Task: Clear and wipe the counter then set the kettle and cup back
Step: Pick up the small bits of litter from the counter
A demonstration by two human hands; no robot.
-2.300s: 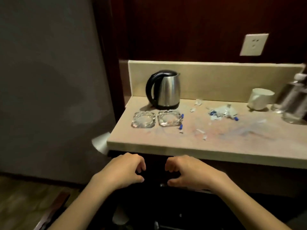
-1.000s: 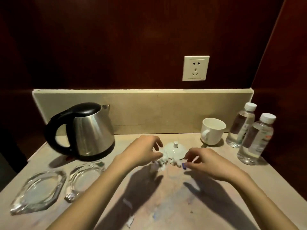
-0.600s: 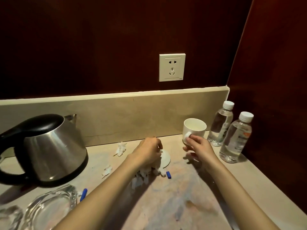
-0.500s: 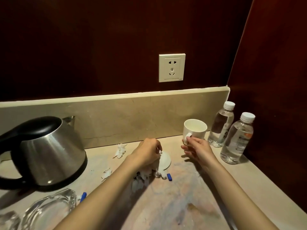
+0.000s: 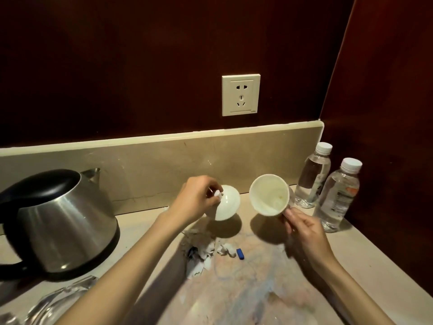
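Note:
My right hand [image 5: 304, 233] holds the white cup [image 5: 269, 194] by its handle, lifted off the counter [image 5: 365, 259] and tilted so its empty inside faces me. My left hand [image 5: 195, 198] pinches the knob of the white cup lid [image 5: 228, 205], raised and tipped on edge just left of the cup. The steel kettle [image 5: 61, 221] with a black handle and lid stands at the left against the backsplash. Torn white paper scraps [image 5: 201, 254] and a small blue piece [image 5: 240, 254] lie on the stained counter below my hands.
Two clear water bottles [image 5: 312, 175] [image 5: 339, 195] stand in the back right corner by the dark side wall. A glass ashtray [image 5: 58, 301] sits at the front left. A wall socket [image 5: 240, 95] is above the backsplash.
My right hand has lifted the cup off the counter and tilted it toward me. My left hand has raised the lid from the scraps.

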